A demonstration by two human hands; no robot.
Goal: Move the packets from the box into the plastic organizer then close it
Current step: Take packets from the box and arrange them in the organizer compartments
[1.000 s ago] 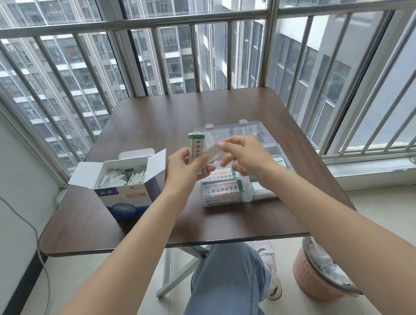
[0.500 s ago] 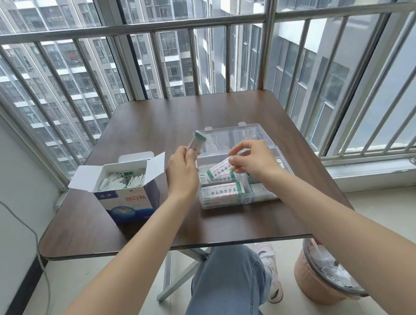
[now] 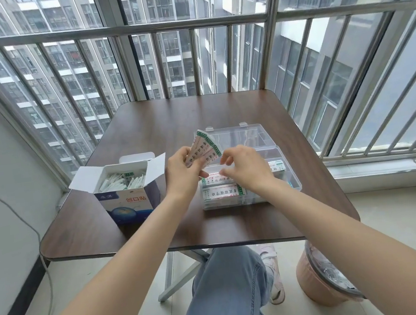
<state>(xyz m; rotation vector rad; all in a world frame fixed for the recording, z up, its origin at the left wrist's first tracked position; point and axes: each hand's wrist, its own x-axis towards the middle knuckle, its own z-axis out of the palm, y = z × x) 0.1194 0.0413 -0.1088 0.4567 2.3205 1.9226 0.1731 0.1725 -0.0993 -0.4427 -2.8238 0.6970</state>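
Observation:
My left hand grips a small fan of white, green-edged packets, lifted above the left end of the clear plastic organizer. The organizer's lid lies open behind it. Several packets rest in its near-left compartments. My right hand hovers over those compartments with curled, parted fingers and nothing visible in it; its fingertips are close to the fan. The open blue-and-white box stands left of my hands, with more packets inside.
Everything sits on a brown square table against a barred balcony window. A pink lined bin stands on the floor under the table's right corner. My knee in jeans is below the near edge. A cable hangs on the left wall.
My right hand has let go of the packet it carried and come back up toward the fan. My left hand has spread its packets and tilted them right.

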